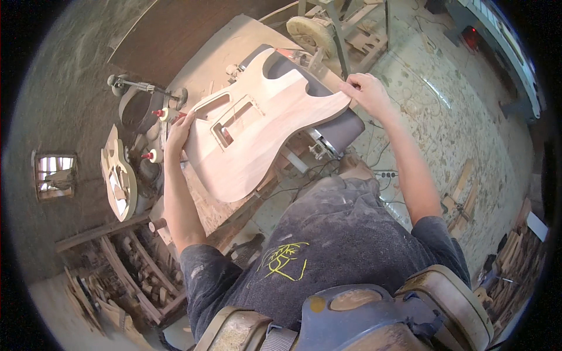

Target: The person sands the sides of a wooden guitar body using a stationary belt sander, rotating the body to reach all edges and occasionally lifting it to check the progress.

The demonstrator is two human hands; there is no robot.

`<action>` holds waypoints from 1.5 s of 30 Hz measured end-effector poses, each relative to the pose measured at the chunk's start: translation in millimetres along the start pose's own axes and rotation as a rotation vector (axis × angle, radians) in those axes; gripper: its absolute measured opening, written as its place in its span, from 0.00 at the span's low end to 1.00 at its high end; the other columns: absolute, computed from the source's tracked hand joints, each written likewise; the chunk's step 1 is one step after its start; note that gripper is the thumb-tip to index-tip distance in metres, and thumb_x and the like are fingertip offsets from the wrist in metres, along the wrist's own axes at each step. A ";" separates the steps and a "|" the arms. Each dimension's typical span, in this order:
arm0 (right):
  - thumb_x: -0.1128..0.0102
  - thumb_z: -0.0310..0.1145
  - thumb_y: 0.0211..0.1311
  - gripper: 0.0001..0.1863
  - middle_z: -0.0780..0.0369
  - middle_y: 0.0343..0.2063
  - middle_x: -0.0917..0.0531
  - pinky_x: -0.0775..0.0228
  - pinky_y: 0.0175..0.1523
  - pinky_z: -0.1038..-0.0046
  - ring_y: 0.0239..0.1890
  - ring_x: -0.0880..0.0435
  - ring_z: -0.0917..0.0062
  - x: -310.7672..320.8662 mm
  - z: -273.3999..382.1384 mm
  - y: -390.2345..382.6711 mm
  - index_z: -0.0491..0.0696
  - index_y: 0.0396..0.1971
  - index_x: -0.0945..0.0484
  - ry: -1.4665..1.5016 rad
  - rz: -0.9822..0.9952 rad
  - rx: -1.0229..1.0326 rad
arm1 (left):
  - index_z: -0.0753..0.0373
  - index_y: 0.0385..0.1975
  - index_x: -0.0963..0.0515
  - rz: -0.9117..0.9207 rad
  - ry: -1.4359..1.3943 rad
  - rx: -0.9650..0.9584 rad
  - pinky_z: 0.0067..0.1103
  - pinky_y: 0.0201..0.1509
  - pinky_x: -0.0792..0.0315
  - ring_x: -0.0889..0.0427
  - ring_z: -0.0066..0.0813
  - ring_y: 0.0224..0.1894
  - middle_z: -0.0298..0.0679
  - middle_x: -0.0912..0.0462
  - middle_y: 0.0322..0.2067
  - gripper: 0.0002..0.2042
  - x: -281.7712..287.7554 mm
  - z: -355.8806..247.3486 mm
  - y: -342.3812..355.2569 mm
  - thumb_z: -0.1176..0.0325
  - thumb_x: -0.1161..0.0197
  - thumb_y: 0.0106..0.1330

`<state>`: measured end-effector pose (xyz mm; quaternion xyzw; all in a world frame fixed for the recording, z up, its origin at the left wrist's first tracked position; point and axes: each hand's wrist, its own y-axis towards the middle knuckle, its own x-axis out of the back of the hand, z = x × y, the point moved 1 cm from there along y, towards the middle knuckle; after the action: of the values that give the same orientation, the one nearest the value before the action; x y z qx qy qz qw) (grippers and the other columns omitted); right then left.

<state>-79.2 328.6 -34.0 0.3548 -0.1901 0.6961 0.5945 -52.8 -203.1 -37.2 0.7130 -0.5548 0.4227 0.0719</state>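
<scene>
A pale, unfinished wooden electric guitar body point(263, 140) lies tilted over a belt sander, face up, with pickup and bridge cavities cut into it. My left hand point(179, 136) grips its left edge, fingers along the rim and partly hidden. At the far right, my right hand point(367, 95) closes around the tip of a horn. Beneath the body, the sander's grey belt point(345, 133) shows at its rounded end and behind the neck cutout. I cannot tell whether the wood touches the belt.
Two glue bottles with red caps, one a white bottle point(171, 114), stand beside my left hand. Another guitar body point(119, 175) is at the left. Wood offcuts point(137, 269) fill a rack below. A wheel-like disc point(310, 34) stands behind; shavings litter the floor point(433, 134).
</scene>
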 end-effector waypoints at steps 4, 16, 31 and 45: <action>0.40 0.50 0.61 0.22 0.53 0.28 0.17 0.28 0.42 0.62 0.36 0.18 0.57 1.3 -6.9 2.0 0.43 0.31 0.17 -0.004 0.021 -0.028 | 0.66 0.54 0.20 -0.014 0.038 -0.036 0.23 0.50 0.29 0.20 0.28 0.45 0.41 0.16 0.43 0.30 -2.4 -2.4 -1.4 0.43 0.44 0.68; 0.40 0.51 0.61 0.20 0.52 0.27 0.16 0.27 0.42 0.62 0.34 0.17 0.56 -6.2 12.6 -2.9 0.46 0.33 0.16 0.059 0.062 -0.007 | 0.66 0.55 0.22 -0.035 -0.066 -0.018 0.24 0.51 0.29 0.19 0.30 0.45 0.42 0.16 0.45 0.30 5.2 13.0 -17.2 0.44 0.44 0.69; 0.40 0.54 0.61 0.23 0.55 0.25 0.17 0.29 0.38 0.64 0.31 0.18 0.59 2.4 -12.0 13.7 0.45 0.31 0.18 0.070 0.111 -0.034 | 0.63 0.57 0.21 -0.010 0.021 0.006 0.23 0.55 0.31 0.20 0.29 0.48 0.42 0.18 0.47 0.30 -5.5 4.2 -14.6 0.41 0.47 0.70; 0.36 0.44 0.62 0.19 0.60 0.20 0.26 0.35 0.33 0.68 0.22 0.28 0.71 -10.7 -11.9 6.0 0.41 0.26 0.22 0.173 -0.098 0.143 | 0.68 0.55 0.23 -0.093 0.000 -0.139 0.26 0.54 0.30 0.19 0.34 0.48 0.49 0.17 0.47 0.30 -6.7 30.2 -7.5 0.43 0.48 0.71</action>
<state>-87.8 328.0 -48.8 0.3437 -0.0705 0.7061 0.6151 -30.8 -212.6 -58.2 0.7311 -0.5492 0.3794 0.1409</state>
